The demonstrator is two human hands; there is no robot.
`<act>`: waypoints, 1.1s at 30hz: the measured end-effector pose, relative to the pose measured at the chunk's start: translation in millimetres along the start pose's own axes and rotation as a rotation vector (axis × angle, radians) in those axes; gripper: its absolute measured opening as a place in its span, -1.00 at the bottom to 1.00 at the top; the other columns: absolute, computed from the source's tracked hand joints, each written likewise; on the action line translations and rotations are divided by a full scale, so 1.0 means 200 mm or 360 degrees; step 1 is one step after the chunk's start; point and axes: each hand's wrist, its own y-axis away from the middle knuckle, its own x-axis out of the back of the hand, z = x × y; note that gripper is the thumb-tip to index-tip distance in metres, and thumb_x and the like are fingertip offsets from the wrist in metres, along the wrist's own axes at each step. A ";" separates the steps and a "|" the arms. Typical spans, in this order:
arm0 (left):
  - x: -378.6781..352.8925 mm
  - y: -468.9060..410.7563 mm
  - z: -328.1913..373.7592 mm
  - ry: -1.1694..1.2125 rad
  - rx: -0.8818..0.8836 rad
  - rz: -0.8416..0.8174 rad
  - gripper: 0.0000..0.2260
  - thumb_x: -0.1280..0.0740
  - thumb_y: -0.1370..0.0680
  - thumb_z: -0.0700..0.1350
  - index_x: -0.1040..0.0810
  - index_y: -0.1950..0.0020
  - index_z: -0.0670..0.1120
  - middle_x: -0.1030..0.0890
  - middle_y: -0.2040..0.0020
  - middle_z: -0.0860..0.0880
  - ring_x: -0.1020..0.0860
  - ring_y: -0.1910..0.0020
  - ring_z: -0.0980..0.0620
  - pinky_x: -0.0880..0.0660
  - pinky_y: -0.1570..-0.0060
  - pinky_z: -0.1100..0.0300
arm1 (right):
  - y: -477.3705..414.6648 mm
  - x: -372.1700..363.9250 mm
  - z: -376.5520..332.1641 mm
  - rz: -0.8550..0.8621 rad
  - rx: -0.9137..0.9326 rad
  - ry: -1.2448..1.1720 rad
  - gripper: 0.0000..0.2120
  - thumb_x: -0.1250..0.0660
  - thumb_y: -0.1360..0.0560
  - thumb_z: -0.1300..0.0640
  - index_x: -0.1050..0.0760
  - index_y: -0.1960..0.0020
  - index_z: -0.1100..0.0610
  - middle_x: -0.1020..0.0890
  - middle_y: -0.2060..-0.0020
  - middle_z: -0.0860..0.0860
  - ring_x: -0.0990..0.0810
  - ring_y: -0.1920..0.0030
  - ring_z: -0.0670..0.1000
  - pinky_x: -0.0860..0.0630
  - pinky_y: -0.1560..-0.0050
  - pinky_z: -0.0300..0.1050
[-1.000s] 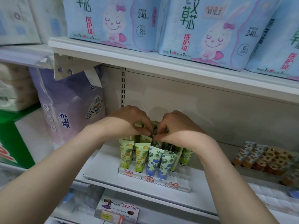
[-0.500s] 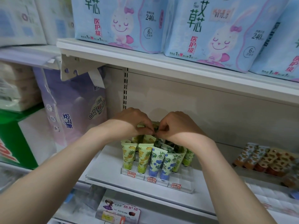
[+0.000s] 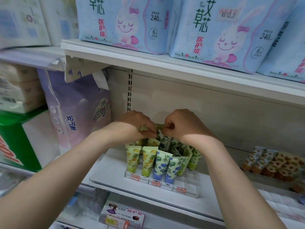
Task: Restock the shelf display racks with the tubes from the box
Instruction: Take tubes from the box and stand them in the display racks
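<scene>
1. your left hand (image 3: 137, 126) stayed pinched on the crimp of a yellow-green tube (image 3: 143, 129) at the back of the clear rack (image 3: 186, 190), unmoved from a second before.
2. your right hand (image 3: 186, 126) kept gripping the blue-flowered tube (image 3: 162, 138) beside it; neither was seated yet, i judged.
3. blue packs (image 3: 125, 22) above read "240" and "6"; one sticker (image 3: 228, 14) read "¥10.0".

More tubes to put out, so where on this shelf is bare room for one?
Bare shelf between the purple pack and clear rack; its front right slot looks empty. Back rows of tubes, under the left hand and right hand, are crowded.
</scene>
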 end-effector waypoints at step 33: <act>-0.01 0.01 0.02 -0.0097 -0.0057 0.0086 -0.90 -0.45 -0.46 0.06 -0.70 0.07 0.10 -0.67 0.06 0.11 -0.54 -0.03 0.11 -0.48 -0.10 0.08 | 0.03 -0.01 0.04 0.0292 0.0210 0.0130 -0.81 -0.32 -0.56 0.02 -0.65 0.09 0.09 -0.57 0.19 -0.03 -0.33 0.04 -0.04 -0.39 0.09 -0.06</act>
